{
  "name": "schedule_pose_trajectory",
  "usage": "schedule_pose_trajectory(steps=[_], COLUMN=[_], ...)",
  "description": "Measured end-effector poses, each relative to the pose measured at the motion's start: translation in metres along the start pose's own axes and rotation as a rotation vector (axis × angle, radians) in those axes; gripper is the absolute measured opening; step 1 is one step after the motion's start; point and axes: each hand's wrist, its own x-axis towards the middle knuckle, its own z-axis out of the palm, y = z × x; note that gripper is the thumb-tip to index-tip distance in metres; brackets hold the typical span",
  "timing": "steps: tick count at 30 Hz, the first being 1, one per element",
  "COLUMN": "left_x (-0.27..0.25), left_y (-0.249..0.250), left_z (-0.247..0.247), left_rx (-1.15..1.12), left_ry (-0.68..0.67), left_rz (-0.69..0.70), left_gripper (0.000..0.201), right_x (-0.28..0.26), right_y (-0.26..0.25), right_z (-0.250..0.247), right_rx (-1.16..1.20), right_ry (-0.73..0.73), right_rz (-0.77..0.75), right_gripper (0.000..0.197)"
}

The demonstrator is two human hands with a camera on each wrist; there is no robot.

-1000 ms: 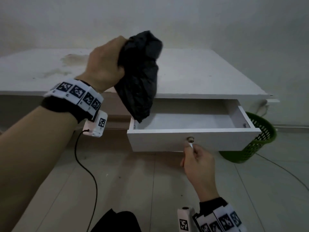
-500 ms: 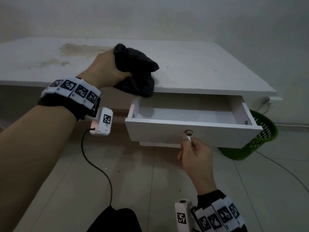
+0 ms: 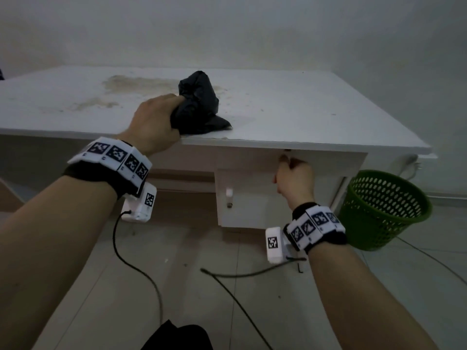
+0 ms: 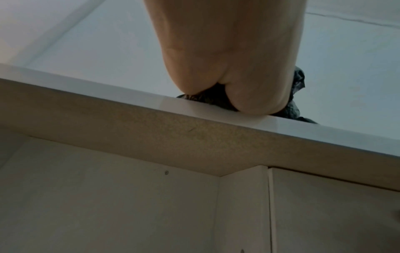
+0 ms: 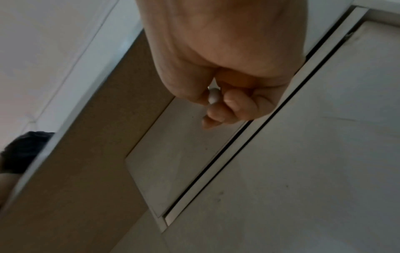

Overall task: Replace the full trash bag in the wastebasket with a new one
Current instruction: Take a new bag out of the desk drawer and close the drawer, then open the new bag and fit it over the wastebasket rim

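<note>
While the left hand [image 3: 154, 123] grips the crumpled black bag [image 3: 199, 104] on the desk [image 3: 303, 109] near its front edge, fingers curled into the plastic, the right hand [image 3: 293, 178] pinches the small white knob [image 5: 213, 98] of the drawer [image 5: 184, 154], which looks shut flush under the desktop. Bin [image 3: 384, 208] sits on the floor at the desk's right end, well apart from both hands, and looks unlined from here; its inside is only partly visible. Risks: bag sits close to the edge, so letting go carelessly or dragging it could drop it to the floor; thin plastic wadded this tight may resist opening or tear when shaken out. Wrist cables [image 3: 141, 269] trail on the floor and could snag on the reach to the bin. Knob grip is small, so fingers could slip.
</note>
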Motion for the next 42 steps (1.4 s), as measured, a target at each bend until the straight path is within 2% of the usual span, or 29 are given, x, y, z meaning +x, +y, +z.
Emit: schedule_pose_trajectory(steps=[7,11,14,18,22,25,28,29,30,32,33,34,36,38,40,42], left_x=[-0.001,-0.005,-0.003,0.002,-0.026,-0.055,-0.075,-0.076,-0.074,-0.063,-0.057,-0.051,-0.044,-0.042,-0.048,-0.058], left_y=[-0.002,-0.004,0.004,0.021,0.063,0.132,0.205,0.224,0.252,0.302,0.325,0.344,0.376,0.396,0.406,0.411], left_z=[0.002,0.007,0.0,-0.033,-0.083,-0.119,-0.119,-0.112,-0.107,-0.094,-0.087,-0.079,-0.065,-0.053,-0.043,-0.034], left_rx=[-0.094,-0.15,-0.155,-0.151,-0.349,-0.563,-0.685,-0.711,-0.742,-0.81,-0.83,-0.828,-0.784,-0.749,-0.678,-0.594], left_ry=[0.025,0.054,-0.037,-0.304,-0.508,-0.743,-0.955,-0.967,-0.97,-0.971,-0.988,-1.006,-1.061,-1.093,-1.11,-1.131], left_rz=[-0.041,-0.078,-0.146,-0.303,-0.401,-0.404,-0.373,-0.361,-0.341,-0.33,-0.333,-0.335,-0.373,-0.437,-0.511,-0.61], left_gripper=[0.031,0.033,0.034,0.026,0.031,0.019,0.028,0.033,0.037,0.041,0.041,0.04,0.035,0.032,0.04,0.048], right_x=[0.044,0.024,-0.01,-0.069,-0.152,-0.226,-0.288,-0.301,-0.316,-0.332,-0.334,-0.33,-0.312,-0.272,-0.22,-0.16], right_y=[-0.009,0.008,0.02,0.003,-0.032,-0.046,-0.039,-0.028,-0.018,0.003,0.008,0.011,0.011,0.002,-0.005,-0.016], right_z=[0.016,0.01,-0.015,-0.089,-0.186,-0.255,-0.321,-0.337,-0.364,-0.411,-0.433,-0.451,-0.482,-0.501,-0.516,-0.524], right_rx=[-0.146,-0.022,-0.062,-0.21,-0.323,-0.421,-0.534,-0.555,-0.583,-0.621,-0.64,-0.618,-0.59,-0.51,-0.442,-0.383], right_ry=[-0.099,-0.129,-0.211,-0.278,-0.327,-0.362,-0.313,-0.305,-0.362,-0.55,-0.588,-0.54,-0.352,-0.352,-0.371,-0.36], right_rz=[0.094,0.082,0.207,0.276,0.49,0.706,0.944,1.015,1.116,1.194,1.192,1.198,1.21,1.21,1.125,0.959], right_gripper=[0.043,0.038,0.039,0.034,0.032,0.03,0.033,0.04,0.045,0.036,0.029,0.025,0.03,0.032,0.029,0.026])
